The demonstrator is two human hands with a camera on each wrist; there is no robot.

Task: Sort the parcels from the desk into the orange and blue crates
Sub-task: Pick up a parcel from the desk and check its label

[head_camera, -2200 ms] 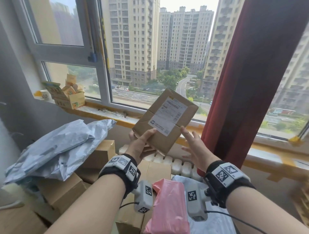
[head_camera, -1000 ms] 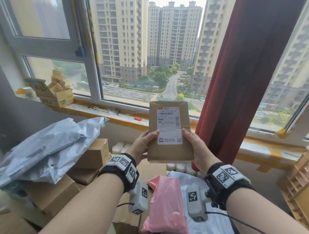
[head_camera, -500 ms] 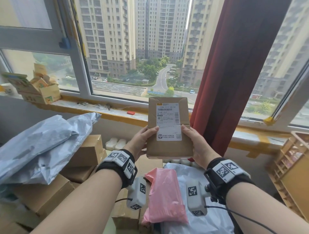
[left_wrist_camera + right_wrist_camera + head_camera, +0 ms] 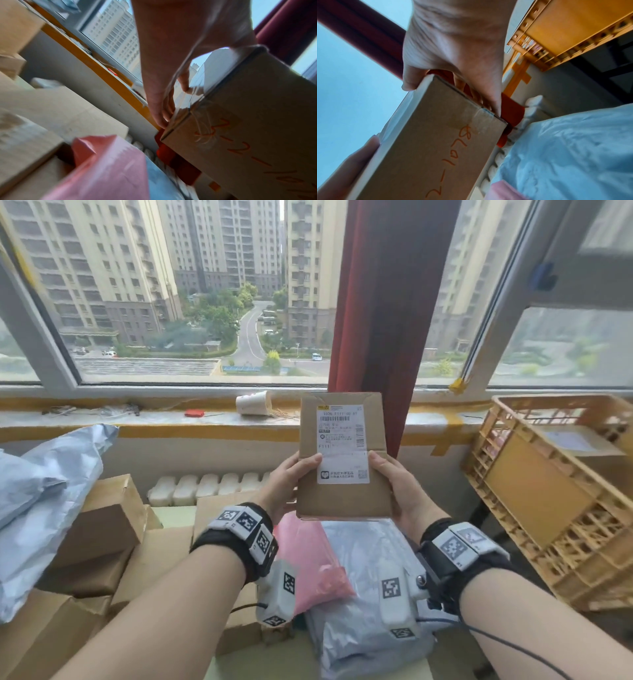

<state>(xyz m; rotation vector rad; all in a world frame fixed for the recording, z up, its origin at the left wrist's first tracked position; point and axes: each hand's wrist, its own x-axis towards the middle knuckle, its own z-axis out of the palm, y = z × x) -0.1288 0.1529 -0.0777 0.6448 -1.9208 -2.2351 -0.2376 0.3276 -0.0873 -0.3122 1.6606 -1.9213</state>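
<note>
A flat brown cardboard parcel with a white shipping label stands upright in front of me, above the desk. My left hand grips its left edge, thumb on the label face and fingers behind. My right hand grips its right edge the same way. Orange handwriting shows on the parcel's bottom side. The orange crate sits at the right, tilted, with a parcel inside. No blue crate is in view.
Below my hands lie a pink mailer and a grey poly bag. Brown boxes and a large grey bag pile up at the left. A red curtain hangs behind the parcel; a paper cup lies on the windowsill.
The parcel was turned from tilted to upright with the label facing me, and both hands closed on its edges. My view swung right, bringing the orange crate into sight.
</note>
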